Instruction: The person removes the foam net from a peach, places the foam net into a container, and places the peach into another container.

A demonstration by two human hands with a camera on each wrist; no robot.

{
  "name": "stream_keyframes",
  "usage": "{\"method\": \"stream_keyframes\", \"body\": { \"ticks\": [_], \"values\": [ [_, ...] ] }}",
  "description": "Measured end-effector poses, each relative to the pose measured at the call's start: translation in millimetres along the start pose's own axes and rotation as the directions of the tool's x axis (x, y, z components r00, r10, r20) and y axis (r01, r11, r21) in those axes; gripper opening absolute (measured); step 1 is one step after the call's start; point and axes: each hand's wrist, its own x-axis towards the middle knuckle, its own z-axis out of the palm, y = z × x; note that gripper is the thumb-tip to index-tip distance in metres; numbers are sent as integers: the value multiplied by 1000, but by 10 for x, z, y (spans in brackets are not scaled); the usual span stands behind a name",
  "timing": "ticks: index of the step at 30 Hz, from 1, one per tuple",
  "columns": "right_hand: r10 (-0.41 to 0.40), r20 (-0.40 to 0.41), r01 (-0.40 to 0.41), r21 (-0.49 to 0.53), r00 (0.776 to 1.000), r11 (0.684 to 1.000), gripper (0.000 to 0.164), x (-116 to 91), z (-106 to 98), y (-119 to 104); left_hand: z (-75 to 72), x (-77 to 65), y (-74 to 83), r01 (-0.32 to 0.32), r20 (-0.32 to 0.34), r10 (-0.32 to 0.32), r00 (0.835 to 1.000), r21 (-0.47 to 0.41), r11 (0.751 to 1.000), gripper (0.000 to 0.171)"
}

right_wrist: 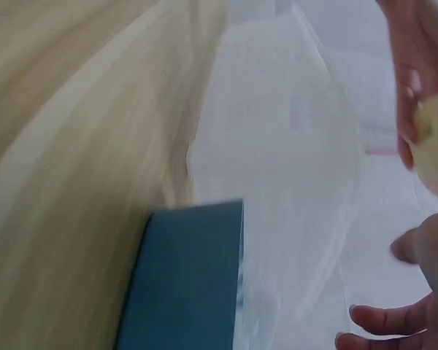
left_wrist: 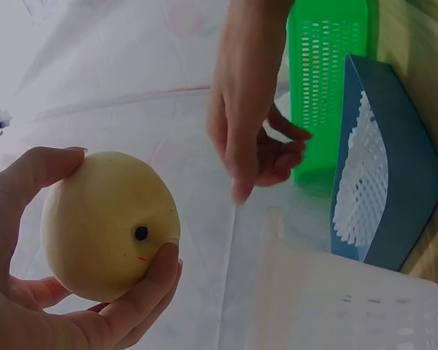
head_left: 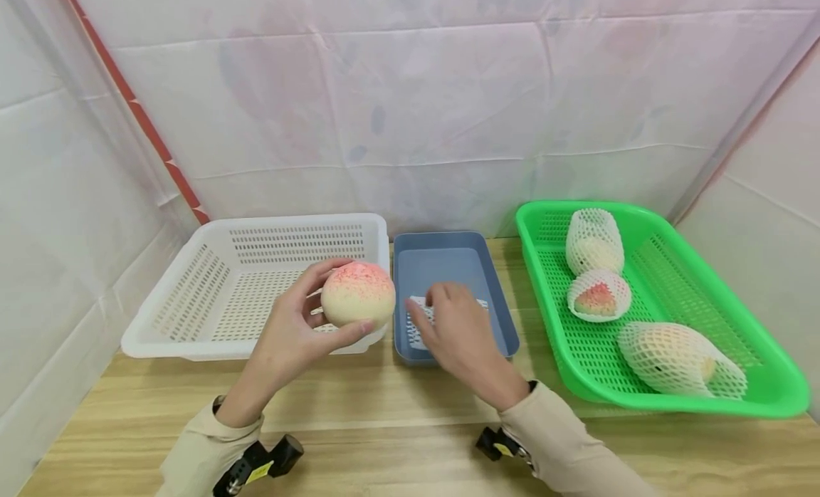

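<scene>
One desk (head_left: 384,426), backed by pale sheeting (head_left: 435,105), is topped by baskets (head_left: 186,348) and a tray (head_left: 442,268). A peach (head_left: 359,295) is gripped by the left hand (head_left: 288,340); the right hand (head_left: 458,330) is loosely bent.

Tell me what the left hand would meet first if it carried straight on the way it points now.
Probably the pale sheet behind the white basket, with the held peach leading. The left hand seems to be above the basket's rim, though depth is hard to judge.
</scene>
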Motion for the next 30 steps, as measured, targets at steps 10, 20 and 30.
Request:
{"method": "stream_keyframes", "body": {
  "ticks": [10, 20, 30],
  "values": [
    [88, 213, -42, -212, 973, 976, 63, 328, 208, -377, -117, -13, 4, 22, -24, -21, 999, 29, 999, 71],
    [102, 332, -56, -145, 938, 988, 55, 443, 237, -389, -220, 42, 2, 33, -32, -30, 999, 80, 996, 70],
    [80, 388, -80, -15, 918, 997, 42, 463, 228, -355, -431, 149, -178, 98, -42, -91, 995, 255, 962, 74]
  ]
}}
